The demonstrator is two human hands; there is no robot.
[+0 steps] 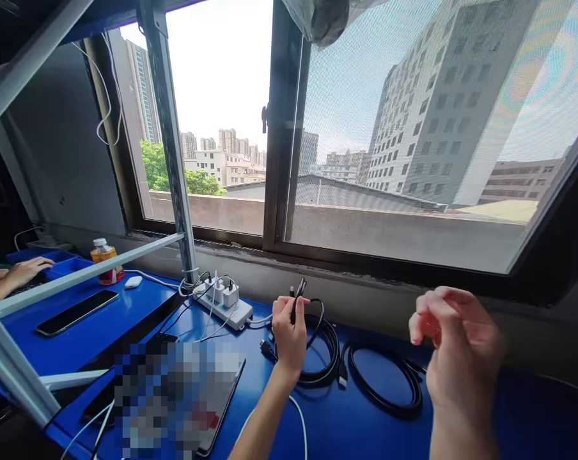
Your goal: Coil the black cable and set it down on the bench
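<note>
My left hand (289, 332) is closed around the end part of a black cable (300, 294), which sticks up past the thumb and fingers. Behind and beside that hand lies a coiled black cable (334, 358) on the blue desk; a dark plug (267, 349) shows just left of the wrist. Farther right rests a second black cable coil (417, 393), with a connector (343, 378) between the two coils. My right hand (461, 351) is raised above the desk at the right, its fingers loosely bent and apart, with nothing visible in them.
A white power strip (243, 314) with chargers stands near the metal shelf post (171, 128). A tablet-like device (229, 396), partly pixelated, lies left of my forearm. Past the frame bar are a phone (78, 312), a bottle (104, 255) and another person's hand (27, 271). A window runs behind.
</note>
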